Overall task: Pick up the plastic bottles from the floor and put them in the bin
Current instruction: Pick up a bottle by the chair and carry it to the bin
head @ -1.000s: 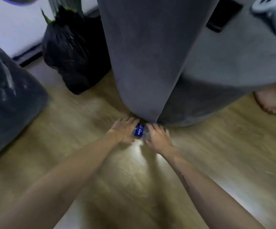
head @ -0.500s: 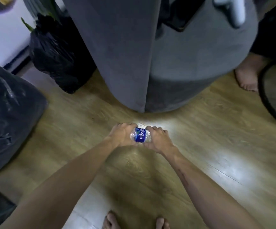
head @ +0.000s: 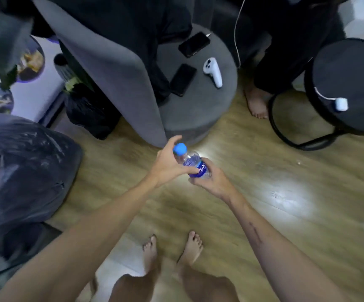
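Note:
A small clear plastic bottle (head: 191, 160) with a blue cap and blue label is held above the wooden floor (head: 264, 192), tilted with its cap up and to the left. My left hand (head: 168, 164) grips its neck and upper body. My right hand (head: 212, 179) wraps around its lower end from underneath. A large dark bin bag (head: 22, 175) stands at the left, its opening hidden from view.
A grey round seat (head: 198, 110) with two phones and a white controller stands just beyond the bottle. A smaller black bag (head: 89, 112) sits left of it. A black stool (head: 346, 88) and another person's bare foot (head: 256, 103) are at the right. My own feet (head: 172, 249) are below.
Both hands have lifted the bottle off the floor by the grey seat and raised it towards me. The view has risen and pulled back, showing my feet.

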